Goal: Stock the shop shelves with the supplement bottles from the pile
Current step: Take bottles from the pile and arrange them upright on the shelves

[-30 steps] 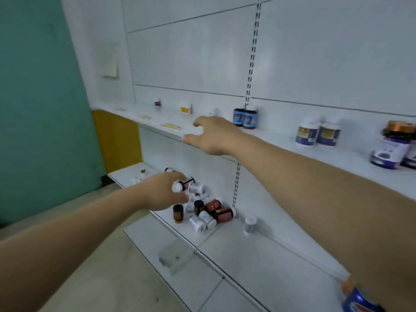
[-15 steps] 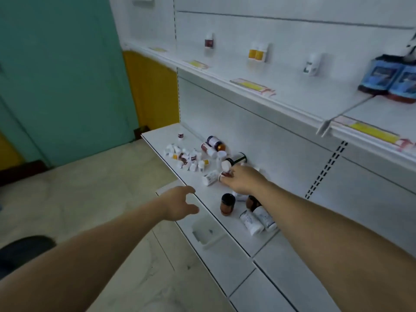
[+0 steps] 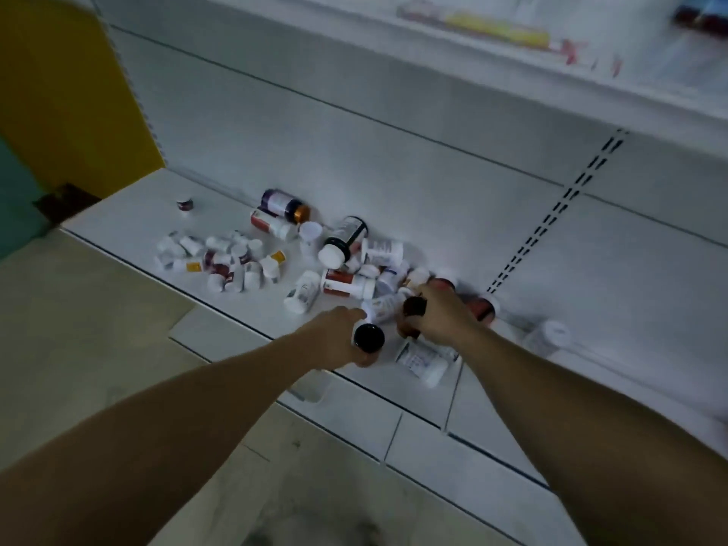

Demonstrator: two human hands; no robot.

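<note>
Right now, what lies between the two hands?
In the head view, a white bottle lying on its side sits between the left hand and right hand.

Yellow panel [image 3: 59, 92], teal wall [image 3: 15, 206], beige floor [image 3: 78, 329]

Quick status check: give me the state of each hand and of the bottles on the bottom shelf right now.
left hand: grips a black-capped bottle, upright.
right hand: grip curled round a dark brown bottle.
pile of bottles: mostly lying on their sides, against the back panel.
small white bottles: scattered, left of the pile.
small lone bottle: upright, apart.
white-labelled bottle: lying on its side, below the right hand.
</note>
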